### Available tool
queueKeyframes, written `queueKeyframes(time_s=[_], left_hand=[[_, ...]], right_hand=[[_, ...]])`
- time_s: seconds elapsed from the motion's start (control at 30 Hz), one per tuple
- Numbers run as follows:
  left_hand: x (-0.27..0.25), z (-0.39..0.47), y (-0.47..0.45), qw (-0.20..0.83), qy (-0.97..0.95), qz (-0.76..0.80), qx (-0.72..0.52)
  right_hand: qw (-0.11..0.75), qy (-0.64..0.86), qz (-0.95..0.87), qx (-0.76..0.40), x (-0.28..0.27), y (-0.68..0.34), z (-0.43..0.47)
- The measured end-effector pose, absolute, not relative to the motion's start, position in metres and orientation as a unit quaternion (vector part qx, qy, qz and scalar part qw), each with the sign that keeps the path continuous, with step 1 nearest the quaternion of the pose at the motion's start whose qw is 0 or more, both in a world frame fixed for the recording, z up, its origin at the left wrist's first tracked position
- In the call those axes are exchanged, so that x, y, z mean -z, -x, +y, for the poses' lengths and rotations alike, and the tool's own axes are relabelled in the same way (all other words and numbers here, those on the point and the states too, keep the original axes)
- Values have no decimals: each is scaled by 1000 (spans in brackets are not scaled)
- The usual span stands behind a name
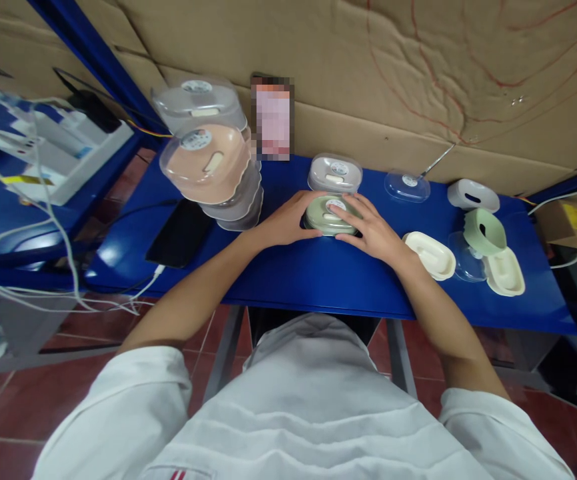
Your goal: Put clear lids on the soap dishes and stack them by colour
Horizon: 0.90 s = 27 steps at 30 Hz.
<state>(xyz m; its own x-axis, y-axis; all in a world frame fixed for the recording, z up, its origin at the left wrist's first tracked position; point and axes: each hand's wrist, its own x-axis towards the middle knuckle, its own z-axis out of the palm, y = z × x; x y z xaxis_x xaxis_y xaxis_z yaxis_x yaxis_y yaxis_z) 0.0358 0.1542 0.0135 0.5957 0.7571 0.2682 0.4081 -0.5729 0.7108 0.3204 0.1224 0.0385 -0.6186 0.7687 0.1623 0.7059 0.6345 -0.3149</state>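
Note:
On the blue table in front of me sits a green oval plastic box (322, 222) under a clear cover with a round white sticker. My left hand (291, 219) wraps its left side, thumb along the near edge and fingers behind. From the right, my right hand (368, 227) grips the same box, one finger lying on top near the sticker. Just behind it stands a grey box (335, 175) of the same shape, also covered. Parts of the green box are hidden under my fingers.
Left: stacked covered boxes, a peach one (213, 167) near the top, beside a black phone (181, 233) on a cable. Right: a clear cover (407, 187), cream trays (429, 255), a green shell (486, 231) and a grey shell (472, 195). Cardboard (338, 73) lines the back.

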Motion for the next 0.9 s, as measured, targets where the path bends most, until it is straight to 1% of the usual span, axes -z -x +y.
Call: queueKeyframes(time_s=[0.3, 0.43, 0.57, 0.73, 0.9], left_hand=[[-13, 156, -35, 301, -841, 341, -292], [-12, 149, -46, 272, -835, 317, -358], [-15, 137, -57, 228, -807, 358, -410], [-18, 135, -56, 231, -797, 383, -405], [-19, 134, -55, 229, -806, 389, -383]], right_hand=[[152, 411, -890, -128, -34, -324, 128], [160, 427, -887, -76, -36, -327, 130], [200, 473, -858, -16, -51, -326, 150], [203, 494, -845, -22, -65, -325, 196], [196, 485, -851, -48, -64, -332, 222]])
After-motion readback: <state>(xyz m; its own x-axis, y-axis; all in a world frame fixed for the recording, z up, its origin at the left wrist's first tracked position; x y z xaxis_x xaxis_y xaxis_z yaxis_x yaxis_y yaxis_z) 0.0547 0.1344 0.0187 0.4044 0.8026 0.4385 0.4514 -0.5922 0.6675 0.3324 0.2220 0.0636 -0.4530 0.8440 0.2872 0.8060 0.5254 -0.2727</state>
